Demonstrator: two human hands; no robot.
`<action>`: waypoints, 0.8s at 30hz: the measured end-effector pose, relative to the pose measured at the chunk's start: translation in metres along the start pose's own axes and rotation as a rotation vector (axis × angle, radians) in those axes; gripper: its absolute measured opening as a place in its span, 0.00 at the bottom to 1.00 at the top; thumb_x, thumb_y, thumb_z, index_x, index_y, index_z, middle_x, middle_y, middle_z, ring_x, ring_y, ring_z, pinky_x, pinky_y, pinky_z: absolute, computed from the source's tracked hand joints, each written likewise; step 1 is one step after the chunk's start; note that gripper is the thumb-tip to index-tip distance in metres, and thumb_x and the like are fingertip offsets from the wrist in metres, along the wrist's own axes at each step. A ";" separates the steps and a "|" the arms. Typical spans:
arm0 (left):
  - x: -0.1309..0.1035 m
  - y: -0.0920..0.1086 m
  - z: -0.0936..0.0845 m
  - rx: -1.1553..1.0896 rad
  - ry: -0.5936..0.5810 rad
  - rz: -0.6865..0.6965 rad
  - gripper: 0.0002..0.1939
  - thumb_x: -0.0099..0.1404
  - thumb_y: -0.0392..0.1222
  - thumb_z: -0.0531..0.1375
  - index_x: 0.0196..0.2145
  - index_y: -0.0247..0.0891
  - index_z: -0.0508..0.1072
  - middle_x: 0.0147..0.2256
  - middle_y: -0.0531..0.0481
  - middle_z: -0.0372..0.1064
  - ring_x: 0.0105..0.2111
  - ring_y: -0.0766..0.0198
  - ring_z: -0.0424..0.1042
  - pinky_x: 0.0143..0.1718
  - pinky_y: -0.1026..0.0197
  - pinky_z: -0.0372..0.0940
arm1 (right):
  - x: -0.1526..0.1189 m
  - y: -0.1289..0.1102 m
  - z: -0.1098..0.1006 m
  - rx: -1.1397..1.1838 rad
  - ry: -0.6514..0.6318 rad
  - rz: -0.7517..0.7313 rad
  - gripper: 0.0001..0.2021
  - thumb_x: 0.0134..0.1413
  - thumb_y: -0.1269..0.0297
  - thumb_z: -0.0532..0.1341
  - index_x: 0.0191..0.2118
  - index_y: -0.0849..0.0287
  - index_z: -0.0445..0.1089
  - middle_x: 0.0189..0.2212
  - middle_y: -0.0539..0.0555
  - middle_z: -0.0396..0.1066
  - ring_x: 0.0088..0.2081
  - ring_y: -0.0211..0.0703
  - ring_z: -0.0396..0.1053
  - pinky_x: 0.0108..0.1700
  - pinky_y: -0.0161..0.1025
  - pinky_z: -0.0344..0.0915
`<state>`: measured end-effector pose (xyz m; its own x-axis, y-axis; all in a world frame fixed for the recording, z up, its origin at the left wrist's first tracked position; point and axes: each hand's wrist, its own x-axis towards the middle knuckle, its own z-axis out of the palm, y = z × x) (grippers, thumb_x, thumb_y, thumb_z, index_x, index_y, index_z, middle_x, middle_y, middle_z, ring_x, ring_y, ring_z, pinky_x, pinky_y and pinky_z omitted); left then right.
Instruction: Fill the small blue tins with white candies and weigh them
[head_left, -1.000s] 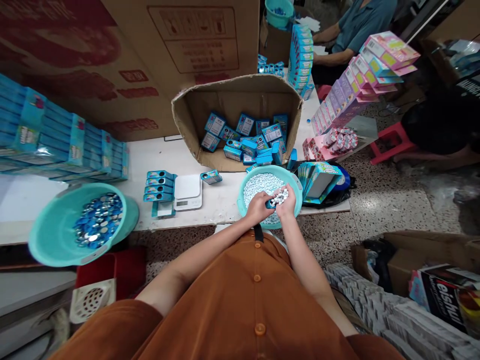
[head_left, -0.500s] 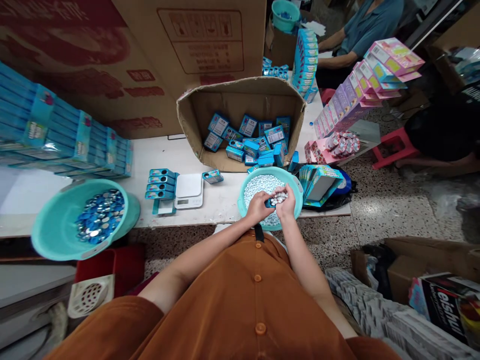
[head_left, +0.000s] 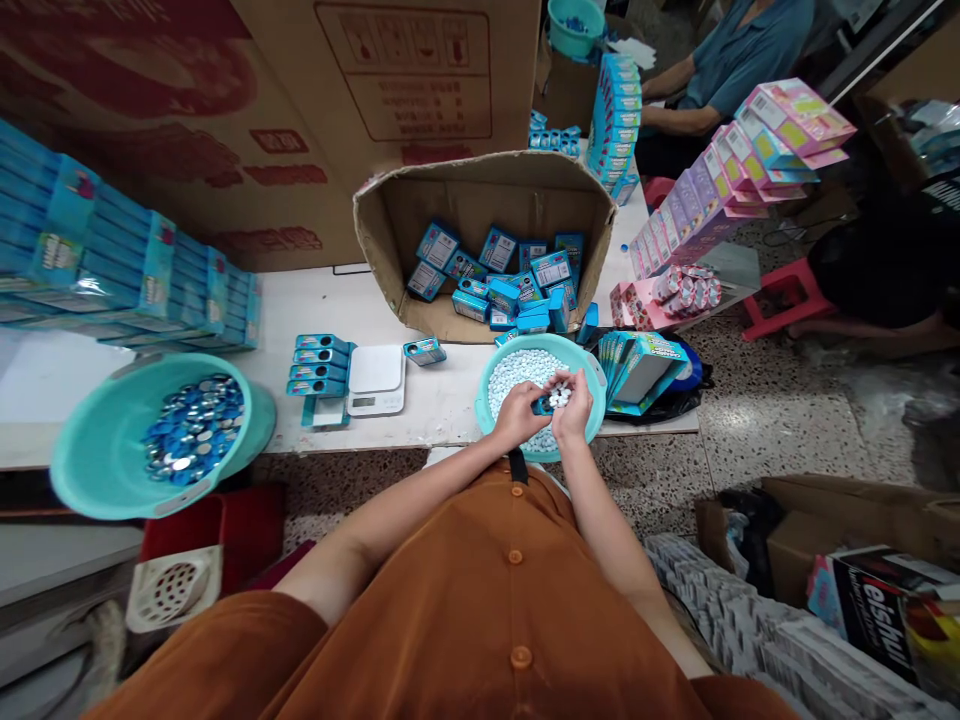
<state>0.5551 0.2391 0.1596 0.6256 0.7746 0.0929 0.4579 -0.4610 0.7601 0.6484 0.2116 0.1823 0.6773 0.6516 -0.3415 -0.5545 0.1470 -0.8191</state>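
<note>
Over a turquoise basin [head_left: 486, 410] full of small white pellets, my two hands meet. My left hand [head_left: 519, 415] is closed around a small blue box [head_left: 540, 405], most of it hidden by the fingers. Cupped beside it, my right hand [head_left: 575, 408] holds a heap of white pellets [head_left: 559, 395] against the box's end. Left of the basin, a small blue box [head_left: 424, 351] lies by a white digital scale [head_left: 376, 380]. Several more blue boxes [head_left: 321, 366] form a row at the scale's left side.
Behind the basin, an open carton [head_left: 480, 170] holds many blue boxes. At left stand a turquoise basin [head_left: 259, 400] of blue and silver discs and stacked blue boxes [head_left: 135, 250]. Folded blue cartons [head_left: 637, 368] and pink boxes [head_left: 697, 200] are at right. A person [head_left: 739, 70] sits beyond.
The hands have barely moved; the right hand's fingers have shifted slightly around the pellets at the box. The whole view has shifted a little.
</note>
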 end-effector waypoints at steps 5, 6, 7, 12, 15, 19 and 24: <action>0.001 -0.001 0.001 -0.033 0.004 -0.033 0.16 0.49 0.39 0.66 0.38 0.38 0.73 0.34 0.49 0.68 0.39 0.59 0.67 0.42 0.58 0.62 | -0.001 0.000 0.000 -0.017 -0.039 -0.018 0.21 0.54 0.50 0.52 0.25 0.61 0.71 0.22 0.51 0.69 0.26 0.36 0.67 0.33 0.36 0.64; 0.001 -0.002 0.002 -0.040 0.009 -0.039 0.16 0.49 0.38 0.65 0.38 0.37 0.73 0.35 0.49 0.68 0.38 0.60 0.67 0.41 0.58 0.62 | 0.000 -0.001 0.000 -0.009 -0.044 -0.018 0.21 0.54 0.49 0.52 0.25 0.61 0.71 0.22 0.51 0.69 0.26 0.36 0.67 0.33 0.36 0.64; 0.001 -0.002 0.002 -0.044 0.014 -0.042 0.17 0.49 0.38 0.65 0.39 0.37 0.73 0.35 0.48 0.68 0.38 0.60 0.67 0.41 0.59 0.62 | 0.000 -0.001 0.000 -0.003 -0.052 -0.013 0.21 0.54 0.49 0.52 0.25 0.60 0.71 0.21 0.51 0.69 0.26 0.36 0.67 0.34 0.36 0.64; 0.001 0.000 0.001 0.021 0.008 0.015 0.18 0.51 0.39 0.64 0.42 0.39 0.73 0.34 0.49 0.67 0.39 0.59 0.66 0.41 0.58 0.62 | 0.001 -0.005 -0.001 -0.018 -0.039 0.014 0.23 0.54 0.47 0.51 0.25 0.60 0.70 0.19 0.50 0.68 0.25 0.37 0.68 0.33 0.36 0.65; 0.002 0.003 0.001 0.024 0.008 -0.003 0.16 0.51 0.39 0.64 0.40 0.39 0.73 0.33 0.50 0.67 0.38 0.60 0.66 0.40 0.59 0.62 | 0.001 -0.007 -0.001 -0.030 -0.040 0.000 0.23 0.54 0.46 0.51 0.24 0.60 0.70 0.18 0.50 0.68 0.24 0.37 0.68 0.32 0.36 0.64; 0.004 0.004 0.003 -0.021 0.026 -0.010 0.15 0.50 0.38 0.65 0.38 0.38 0.72 0.33 0.50 0.67 0.37 0.60 0.66 0.40 0.58 0.63 | -0.002 -0.006 0.003 -0.067 -0.072 -0.042 0.23 0.55 0.47 0.52 0.24 0.61 0.70 0.18 0.50 0.68 0.23 0.36 0.67 0.30 0.36 0.63; 0.006 0.002 0.002 -0.086 0.075 0.010 0.16 0.49 0.36 0.65 0.39 0.39 0.73 0.35 0.49 0.68 0.38 0.60 0.68 0.41 0.58 0.64 | 0.000 -0.012 0.002 -0.064 -0.134 -0.069 0.22 0.55 0.48 0.52 0.26 0.61 0.71 0.20 0.51 0.69 0.25 0.36 0.67 0.31 0.35 0.64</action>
<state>0.5605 0.2422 0.1604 0.5796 0.8016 0.1464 0.3937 -0.4327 0.8110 0.6539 0.2119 0.1929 0.6400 0.7354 -0.2227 -0.4743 0.1501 -0.8675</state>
